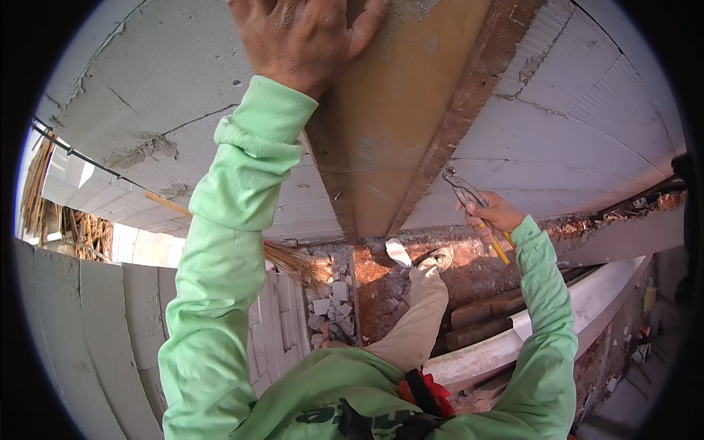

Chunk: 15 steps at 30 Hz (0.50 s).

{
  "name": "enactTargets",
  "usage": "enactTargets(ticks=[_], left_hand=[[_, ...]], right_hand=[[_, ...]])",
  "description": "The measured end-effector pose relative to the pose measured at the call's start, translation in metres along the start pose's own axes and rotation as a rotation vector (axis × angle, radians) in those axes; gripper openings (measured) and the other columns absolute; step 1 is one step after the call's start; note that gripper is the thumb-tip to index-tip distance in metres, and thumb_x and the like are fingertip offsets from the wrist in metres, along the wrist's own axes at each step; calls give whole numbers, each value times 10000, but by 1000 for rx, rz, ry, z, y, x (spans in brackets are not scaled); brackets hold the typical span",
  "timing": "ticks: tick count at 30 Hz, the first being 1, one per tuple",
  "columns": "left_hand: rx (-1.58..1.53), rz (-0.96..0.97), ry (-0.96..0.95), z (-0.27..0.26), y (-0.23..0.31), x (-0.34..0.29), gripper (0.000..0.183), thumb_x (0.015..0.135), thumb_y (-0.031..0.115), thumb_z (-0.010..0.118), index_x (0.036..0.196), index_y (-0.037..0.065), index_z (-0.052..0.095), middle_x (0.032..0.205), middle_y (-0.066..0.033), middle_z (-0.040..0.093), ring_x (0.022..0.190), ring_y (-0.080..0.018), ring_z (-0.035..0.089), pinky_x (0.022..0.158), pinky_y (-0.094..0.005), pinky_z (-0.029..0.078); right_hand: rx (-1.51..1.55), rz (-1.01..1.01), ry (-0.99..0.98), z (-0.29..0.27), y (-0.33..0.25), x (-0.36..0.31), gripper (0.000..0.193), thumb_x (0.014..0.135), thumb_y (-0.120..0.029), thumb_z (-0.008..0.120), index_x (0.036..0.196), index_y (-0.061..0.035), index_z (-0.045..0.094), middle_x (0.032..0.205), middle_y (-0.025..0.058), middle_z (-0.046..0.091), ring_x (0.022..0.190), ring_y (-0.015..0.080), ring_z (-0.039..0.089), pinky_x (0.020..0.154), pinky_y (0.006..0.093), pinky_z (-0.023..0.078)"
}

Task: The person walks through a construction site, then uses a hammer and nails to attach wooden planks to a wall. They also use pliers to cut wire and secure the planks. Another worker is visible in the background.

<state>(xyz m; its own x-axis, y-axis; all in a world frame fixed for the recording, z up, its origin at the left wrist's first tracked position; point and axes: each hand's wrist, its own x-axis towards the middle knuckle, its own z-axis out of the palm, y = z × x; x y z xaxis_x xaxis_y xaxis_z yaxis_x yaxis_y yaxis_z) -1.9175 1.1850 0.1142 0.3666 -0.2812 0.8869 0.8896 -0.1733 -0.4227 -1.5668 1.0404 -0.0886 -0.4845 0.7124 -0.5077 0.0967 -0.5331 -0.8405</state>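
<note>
My left hand point(304, 37) reaches up and rests on the left side of a tall wooden panel point(400, 95) with brown side battens. Its thumb is spread away from the fingers, and the fingertips run out of view at the upper edge. The panel stands against a pale block wall point(183, 73). Lower and to the right, my right hand point(499, 216) is closed around metal pincers point(469, 192) with yellow handles. The pincers' jaws point up and left, close in front of the wall and apart from the panel.
My foot point(438, 258) is on reddish ground near a white fragment point(398, 253). Block rubble point(334, 297) and a straw broom point(297, 262) lie to its left. Stacked blocks point(103, 323) line the left; timber pieces point(484, 320) and a long white beam point(477, 359) lie right.
</note>
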Motion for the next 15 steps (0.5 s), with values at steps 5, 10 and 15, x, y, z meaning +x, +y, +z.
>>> enactTargets(ticks=[5, 10, 15], left_hand=[[0, 12, 34, 4, -2, -3, 592, 787, 287, 693, 1309, 62, 527, 1544, -195, 314, 1427, -393, 286, 1129, -491, 255], [18, 41, 91, 11, -4, -5, 592, 799, 293, 688, 1317, 56, 527, 1541, -189, 320, 1431, -390, 282, 1121, -487, 267], [10, 27, 58, 6, -2, -4, 579, 808, 295, 681, 1311, 49, 533, 1535, -194, 328, 1431, -389, 288, 1116, -477, 273]], right_hand=[[-661, 117, 235, -14, -24, 1, 311, 878, -155, 694, 1103, -31, 519, 732, 90, 601, 535, 142, 584, 427, 305, 464], [-1517, -541, 635, -1, -9, -18, 405, 778, -113, 725, 1122, -29, 527, 959, 129, 643, 768, 280, 664, 606, 377, 527], [-1694, -535, 910, -2, 14, -37, 351, 834, -197, 685, 1115, -36, 549, 993, 127, 631, 836, 338, 638, 666, 428, 511]])
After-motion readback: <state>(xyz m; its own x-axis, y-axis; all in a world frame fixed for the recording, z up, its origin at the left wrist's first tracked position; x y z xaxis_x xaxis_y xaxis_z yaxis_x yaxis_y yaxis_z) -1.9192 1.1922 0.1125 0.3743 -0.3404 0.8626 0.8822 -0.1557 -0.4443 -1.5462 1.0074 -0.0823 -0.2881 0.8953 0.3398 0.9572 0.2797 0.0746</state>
